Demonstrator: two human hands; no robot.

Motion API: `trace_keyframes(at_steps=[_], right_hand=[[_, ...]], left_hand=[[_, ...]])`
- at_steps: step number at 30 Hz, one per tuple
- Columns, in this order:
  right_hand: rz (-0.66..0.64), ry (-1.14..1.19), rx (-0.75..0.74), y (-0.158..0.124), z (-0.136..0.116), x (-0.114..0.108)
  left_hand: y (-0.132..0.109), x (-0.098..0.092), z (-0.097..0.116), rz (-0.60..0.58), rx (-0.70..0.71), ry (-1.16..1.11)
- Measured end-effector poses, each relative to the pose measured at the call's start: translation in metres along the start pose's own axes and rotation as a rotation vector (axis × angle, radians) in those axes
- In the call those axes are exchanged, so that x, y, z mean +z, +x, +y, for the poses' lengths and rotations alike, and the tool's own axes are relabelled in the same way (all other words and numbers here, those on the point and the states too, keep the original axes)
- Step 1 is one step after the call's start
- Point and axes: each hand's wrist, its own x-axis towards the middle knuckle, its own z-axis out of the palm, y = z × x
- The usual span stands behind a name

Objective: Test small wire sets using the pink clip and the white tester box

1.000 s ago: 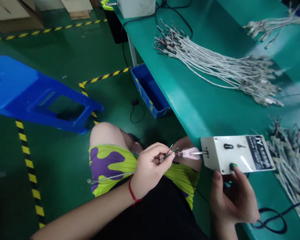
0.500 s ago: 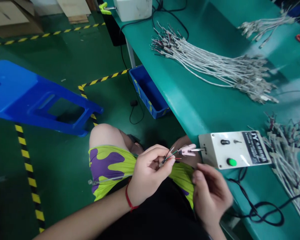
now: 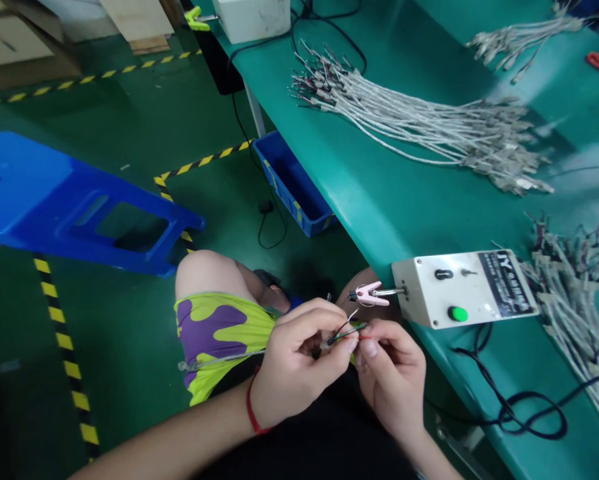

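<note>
Sheathed grey cable [image 3: 219,355] enters from the lower left of the frame, crosses the person's patterned shorts [image 3: 219,333], and passes into the left hand [image 3: 299,363], which is clenched around it at bottom centre. Its stripped end divides into fine wires [image 3: 344,333], including green and red conductors, which extend rightward from the left fingers. The right hand [image 3: 392,373] is directly beside the left, with its thumb and forefinger pinching the wires near the red conductor.

A pink alligator clip [image 3: 368,294], mounted on a metal rod, sits just above the wires without touching them. The rod projects from a white test box [image 3: 459,290] with a green push-button [image 3: 458,314], resting at the edge of a green workbench [image 3: 359,193]. Cable bundles [image 3: 429,127] lie at upper centre. A blue crate [image 3: 292,183] sits below the bench edge.
</note>
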Motion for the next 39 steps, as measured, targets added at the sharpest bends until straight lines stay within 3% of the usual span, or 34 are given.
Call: trace_keyframes(at_steps=[10,19,28,39], right_hand=[[-0.025,0.180,0.123,0.010,-0.002,0.008],[-0.089,0.202,0.116,0.013,-0.005,0.012],[-0.119,0.268,0.169,0.020,-0.008,0.016],[-0.044,0.222,0.216,0.020,-0.007,0.012]], left_hand=[[-0.001,0.000,0.001,-0.018,0.012,0.028],[0.002,0.000,0.000,-0.036,-0.036,0.010],[0.005,-0.004,-0.004,-0.073,-0.023,-0.165],[0.009,-0.006,-0.006,-0.138,-0.057,-0.202]])
